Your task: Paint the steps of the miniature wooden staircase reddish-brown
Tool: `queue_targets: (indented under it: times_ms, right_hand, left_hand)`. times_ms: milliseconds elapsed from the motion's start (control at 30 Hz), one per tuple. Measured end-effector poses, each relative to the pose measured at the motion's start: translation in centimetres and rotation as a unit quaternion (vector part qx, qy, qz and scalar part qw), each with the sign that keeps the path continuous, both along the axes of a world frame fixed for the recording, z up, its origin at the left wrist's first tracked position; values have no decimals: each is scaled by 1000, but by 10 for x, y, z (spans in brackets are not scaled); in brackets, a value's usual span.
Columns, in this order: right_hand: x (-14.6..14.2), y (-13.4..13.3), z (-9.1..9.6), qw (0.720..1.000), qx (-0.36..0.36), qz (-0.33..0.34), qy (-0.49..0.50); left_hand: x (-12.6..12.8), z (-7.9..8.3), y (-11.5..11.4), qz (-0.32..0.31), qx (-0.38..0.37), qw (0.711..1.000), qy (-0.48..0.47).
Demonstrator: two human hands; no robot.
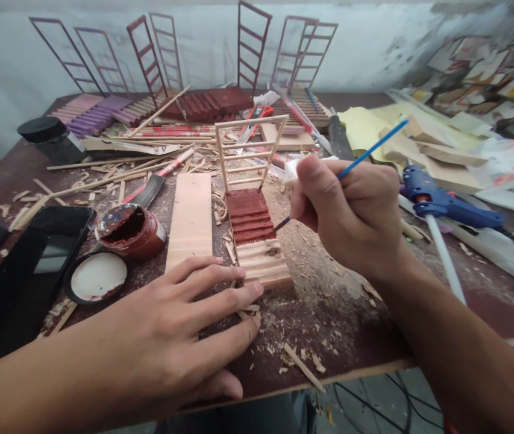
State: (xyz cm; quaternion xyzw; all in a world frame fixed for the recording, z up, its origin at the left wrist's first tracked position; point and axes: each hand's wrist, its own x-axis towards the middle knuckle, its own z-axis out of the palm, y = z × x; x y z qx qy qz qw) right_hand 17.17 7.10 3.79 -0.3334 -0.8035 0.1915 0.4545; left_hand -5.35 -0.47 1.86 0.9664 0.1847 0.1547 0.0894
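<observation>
Between my hands lies a small ridged wooden piece point(263, 262) with a ladder-like stick frame point(244, 154) standing at its far end. Its far ridges are coated dark red, while the near ones are bare wood. In my right hand point(347, 211) is a thin blue paintbrush point(372, 150), its dark tip at the right edge of the red ridges. My left hand point(211, 319) lies with fingers spread, fingertips against the near left side of the ridged piece. Left of that is a plain flat board point(190, 217), close to my left fingers.
An open jar of red paint point(137, 232) and its lid point(98, 276) sit on the left by a black phone point(35, 265). A blue glue gun point(446, 199) lies right. Finished ladder-backed pieces point(211, 103) stand behind, and wood shavings litter the table point(351, 337).
</observation>
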Motion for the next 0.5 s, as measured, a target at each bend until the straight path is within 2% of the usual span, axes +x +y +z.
queue_targets:
  times_ms: [167,367,500]
  right_hand:
    - [-1,2,-4,998,-38,29,27]
    - [1,6,-7,999,-41,-7,24]
    - [0,5,-7,996,-64,22,54]
  left_hand:
    - [1,0,1,-4,-6,1000,4]
    - [-2,-1,-2,0,-4,1000,1]
    - [-4,-3,-3,2,-6,1000,7]
